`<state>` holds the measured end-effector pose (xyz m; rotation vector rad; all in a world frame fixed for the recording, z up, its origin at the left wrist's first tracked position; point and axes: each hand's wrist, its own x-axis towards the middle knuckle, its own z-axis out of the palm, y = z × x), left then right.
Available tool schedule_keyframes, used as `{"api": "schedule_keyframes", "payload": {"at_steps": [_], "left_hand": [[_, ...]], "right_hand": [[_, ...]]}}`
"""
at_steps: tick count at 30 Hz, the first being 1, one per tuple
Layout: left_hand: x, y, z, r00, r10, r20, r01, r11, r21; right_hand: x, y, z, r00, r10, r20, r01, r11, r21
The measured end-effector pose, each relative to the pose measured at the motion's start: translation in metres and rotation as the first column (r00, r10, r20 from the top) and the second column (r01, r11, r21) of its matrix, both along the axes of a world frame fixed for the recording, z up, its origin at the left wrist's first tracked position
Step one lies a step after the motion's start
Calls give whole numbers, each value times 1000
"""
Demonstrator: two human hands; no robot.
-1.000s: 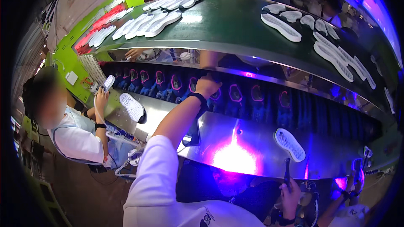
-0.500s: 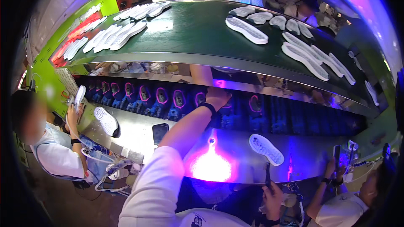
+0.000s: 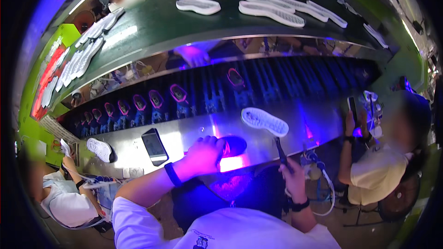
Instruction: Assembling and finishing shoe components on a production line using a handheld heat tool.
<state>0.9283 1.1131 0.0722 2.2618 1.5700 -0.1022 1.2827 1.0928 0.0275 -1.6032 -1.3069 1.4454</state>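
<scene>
My left hand is closed around a dark shoe upper with a pink edge. It is held over the near edge of the metal worktable, under bright violet light, and my fingers hide part of it. A thin black-handled tool is gripped in my right hand. The tool's far end meets the near end of a white shoe sole covered in pale speckles. I cannot tell whether the tool holds the sole up or only touches it. Several dark uppers with pink-rimmed openings stand in the long dark rack beyond.
A phone and another white sole lie on the worktable to the left. Behind the rack, a green belt carries several white soles. One person sits at left; another at right holds a phone.
My left hand has come back from the rack toward me, now with a dark shoe upper in it. My right hand keeps its grip on the tool. The whole view has shifted.
</scene>
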Motion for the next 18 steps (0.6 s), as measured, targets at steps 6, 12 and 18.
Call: {"api": "schedule_keyframes", "payload": {"at_steps": [6, 12, 18], "left_hand": [[43, -51, -42, 872, -375, -315, 473, 809, 349], [26, -72, -10, 901, 107, 421, -326, 808, 492], [40, -140, -8, 889, 213, 407, -377, 843, 384]], "right_hand": [[-23, 19, 21, 975, -53, -217, 60, 998, 26], [-37, -4, 12, 991, 51, -124, -51, 999, 7], [-70, -11, -37, 946, 304, -110, -296, 952, 85]]}}
